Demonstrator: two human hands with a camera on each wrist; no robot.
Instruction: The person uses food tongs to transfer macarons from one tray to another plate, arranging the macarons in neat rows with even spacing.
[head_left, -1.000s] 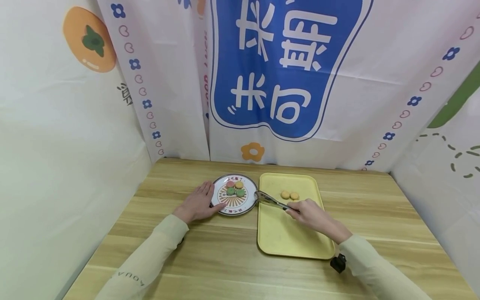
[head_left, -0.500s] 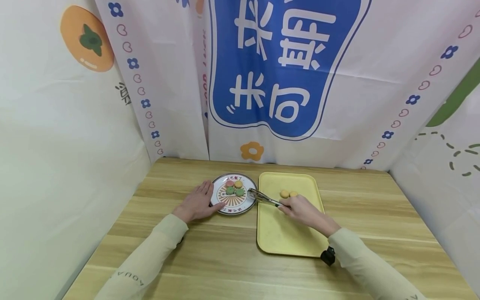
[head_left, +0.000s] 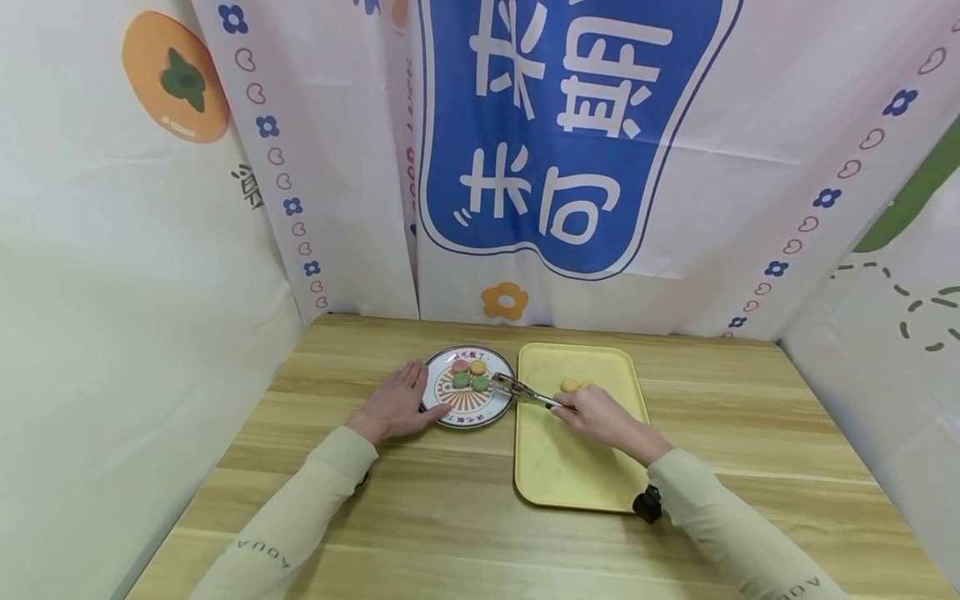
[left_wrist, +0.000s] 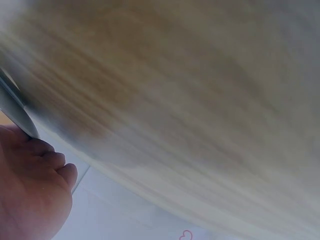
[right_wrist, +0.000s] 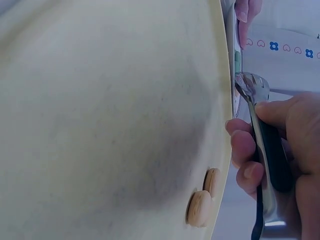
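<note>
My left hand (head_left: 396,406) rests with straight fingers against the left edge of a white patterned plate (head_left: 491,415). On the plate sit a pink macaron (head_left: 460,367), a yellow macaron (head_left: 477,367) and two green macarons (head_left: 480,383). My right hand (head_left: 606,423) grips metal food tongs (right_wrist: 270,170) by their dark-covered handles. Their tips hover at the plate's right side, close to a green macaron; whether anything sits between them I cannot tell. Two tan macarons (right_wrist: 200,207) lie on a yellow tray (head_left: 573,479), partly hidden by my right hand in the head view.
The tray stands right beside the plate on a wooden table (head_left: 420,525). Printed white cloth (head_left: 360,250) hangs behind the table and along both sides. A black wrist device (head_left: 647,505) hangs under my right sleeve, above the tray's near right corner.
My right hand has moved left, carrying the tong tips from the plate's right rim inward towards the green macaron. The left hand and the macarons on the plate have stayed put.
</note>
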